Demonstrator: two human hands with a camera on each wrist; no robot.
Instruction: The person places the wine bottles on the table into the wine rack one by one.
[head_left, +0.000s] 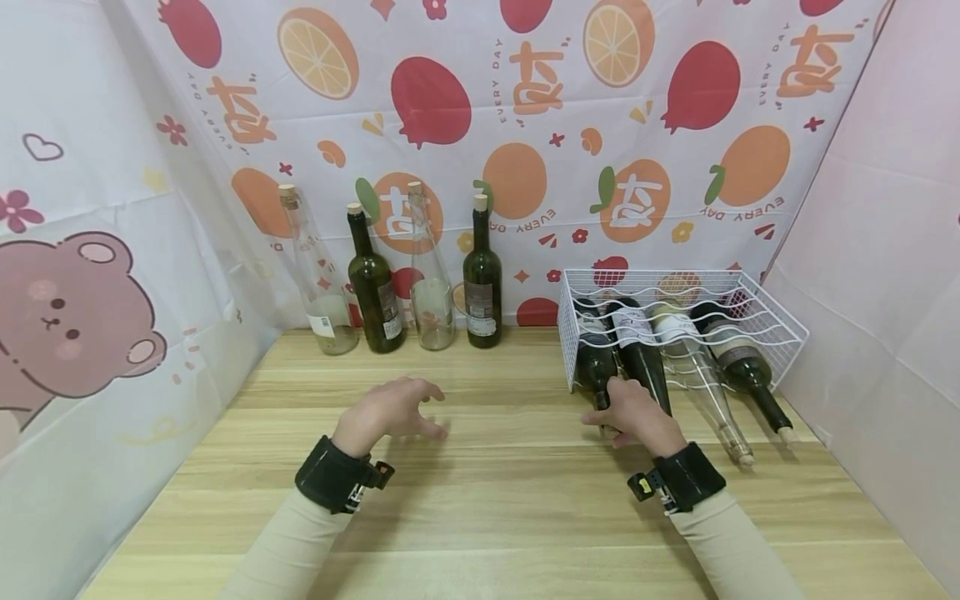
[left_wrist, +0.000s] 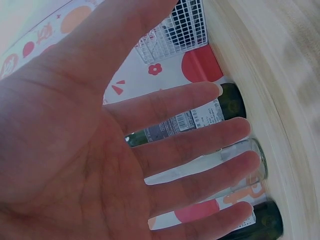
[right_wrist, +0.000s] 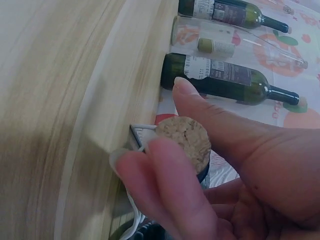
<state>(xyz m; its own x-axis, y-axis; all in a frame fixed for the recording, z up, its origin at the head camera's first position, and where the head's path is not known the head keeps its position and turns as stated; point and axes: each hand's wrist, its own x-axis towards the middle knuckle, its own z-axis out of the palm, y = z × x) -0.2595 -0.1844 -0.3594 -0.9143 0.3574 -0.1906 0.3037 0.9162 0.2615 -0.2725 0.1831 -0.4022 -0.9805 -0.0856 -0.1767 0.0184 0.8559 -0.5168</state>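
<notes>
**W/ R hand (head_left: 636,412) at neck of dark btl (head_left: 596,362), approx 2 o'clock**

Taking table (head_left: 495,508) middle as clock centre: see L hand (head_left: 397,408) nr 10, above wood, fingers spread & nearly straight in left wrist view, gripping nothing. See R hand between 2 & 3, part-curled about that neck; can't tell if actually gripping. See cork (right_wrist: 191,136) end-on in right wrist view, partly hidden by fingers, w/ thumb stretched out beside it.

Note wire rack (head_left: 569,333) at 2, w/ said btl leftmost, then labelled dark btl (head_left: 648,367), clear btl (head_left: 705,375), far-right dark btl (head_left: 750,371), all lying w/ necks toward 5–6.

Note, from 10 to 12, upright & corked: left-end clear btl (head_left: 330,317), left-mid dark btl (head_left: 375,292), right-mid clear btl (head_left: 433,312), right-end dark btl (head_left: 482,283).
</notes>
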